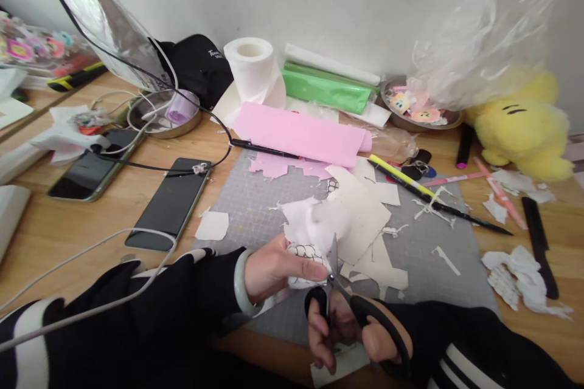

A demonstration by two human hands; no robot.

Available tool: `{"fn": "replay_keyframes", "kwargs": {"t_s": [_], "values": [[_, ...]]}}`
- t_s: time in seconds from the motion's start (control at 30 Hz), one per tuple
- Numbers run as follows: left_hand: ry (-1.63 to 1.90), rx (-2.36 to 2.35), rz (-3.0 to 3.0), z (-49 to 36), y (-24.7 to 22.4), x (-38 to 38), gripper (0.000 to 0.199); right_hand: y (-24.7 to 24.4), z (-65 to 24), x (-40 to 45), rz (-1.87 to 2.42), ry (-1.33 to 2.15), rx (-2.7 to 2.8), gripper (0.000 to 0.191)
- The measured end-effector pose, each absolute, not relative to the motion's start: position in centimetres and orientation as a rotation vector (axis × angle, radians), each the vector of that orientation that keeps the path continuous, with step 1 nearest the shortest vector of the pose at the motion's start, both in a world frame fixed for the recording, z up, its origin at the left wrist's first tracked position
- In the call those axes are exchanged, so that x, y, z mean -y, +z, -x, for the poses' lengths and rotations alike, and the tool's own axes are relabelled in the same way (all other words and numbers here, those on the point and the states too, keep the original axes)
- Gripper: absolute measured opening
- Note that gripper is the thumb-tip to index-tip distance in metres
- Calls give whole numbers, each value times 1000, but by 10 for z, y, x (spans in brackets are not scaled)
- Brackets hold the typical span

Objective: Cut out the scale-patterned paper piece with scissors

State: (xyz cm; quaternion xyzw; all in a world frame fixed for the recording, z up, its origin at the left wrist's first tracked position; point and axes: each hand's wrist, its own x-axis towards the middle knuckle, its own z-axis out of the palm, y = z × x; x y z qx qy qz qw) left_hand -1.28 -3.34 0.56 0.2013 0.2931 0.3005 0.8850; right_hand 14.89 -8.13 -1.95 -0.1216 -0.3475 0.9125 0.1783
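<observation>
My left hand [276, 267] grips a white piece with a black scale-like line pattern [308, 252] between thumb and fingers. A thin white sheet [310, 219] rises just behind it, seemingly part of the same piece. In my right hand [337, 319] are black-handled scissors [393, 331], with fingers through the loops. Their blades stand at the right edge of the patterned piece, close to my left thumb. Cream paper offcuts [360, 213] lie beyond the blades, on a grey cutting mat [274, 322]. Whether the blades touch the piece cannot be made out.
Two phones [168, 203] and white cables lie on the left. Pink sheet [296, 134], a white roll [250, 70] and a green packet [326, 88] stand toward the wall. Right are a yellow-black pen [401, 176], metal bowl [420, 124], yellow plush toy [522, 127] and paper scraps.
</observation>
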Motion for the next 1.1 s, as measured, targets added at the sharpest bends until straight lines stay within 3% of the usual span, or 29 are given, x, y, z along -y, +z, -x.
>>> {"fn": "replay_keyframes", "kwargs": {"t_s": [0.37, 0.63, 0.77, 1.1], "values": [[587, -600, -446, 15, 3, 34, 23, -12, -149, 82, 963, 2590, 1050, 49], [717, -674, -387, 14, 0, 30, 20, -26, -145, 80, 616, 2364, 975, 51], [643, -618, -398, 16, 0, 28, 25, -30, -145, 84, 474, 2247, 994, 43], [700, -606, -380, 14, -3, 30, 21, -25, -144, 81, 371, 2229, 1087, 43]]}}
